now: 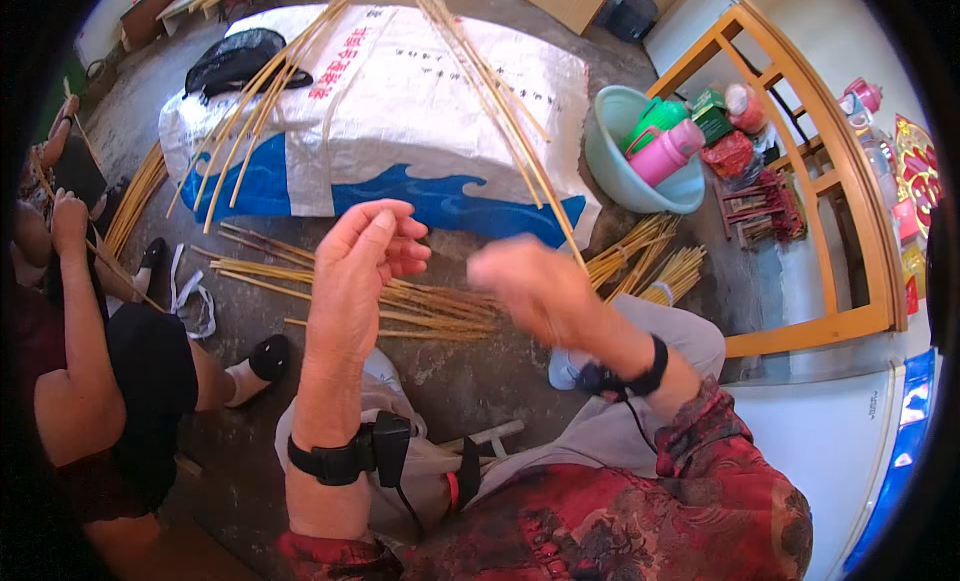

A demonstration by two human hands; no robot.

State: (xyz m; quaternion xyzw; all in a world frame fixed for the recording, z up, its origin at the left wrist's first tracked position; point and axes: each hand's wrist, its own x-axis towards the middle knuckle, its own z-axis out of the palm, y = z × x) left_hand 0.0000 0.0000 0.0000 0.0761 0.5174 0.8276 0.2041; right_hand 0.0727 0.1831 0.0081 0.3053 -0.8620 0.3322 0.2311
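My left hand [375,246] is raised in the middle, palm turned inward, with loosely curled fingers apart and nothing visible in them. To its right, my right hand [525,291] is blurred by motion, its fingers smeared. Both are above loose bamboo sticks [420,309] on the floor. Beyond them, long thin canes [500,131] and more canes [260,111] lie across a white-and-blue woven sack [370,91], with a black bag [232,61] on top. Tied bundles of short sticks [668,276] lie near my right side.
At left, another person [70,361] sits handling a cane. At right are a pale blue basin [610,141] with pink [665,151] and green containers, a wooden frame [830,321] and a white appliance [815,451]. A water jug [625,11] stands at back.
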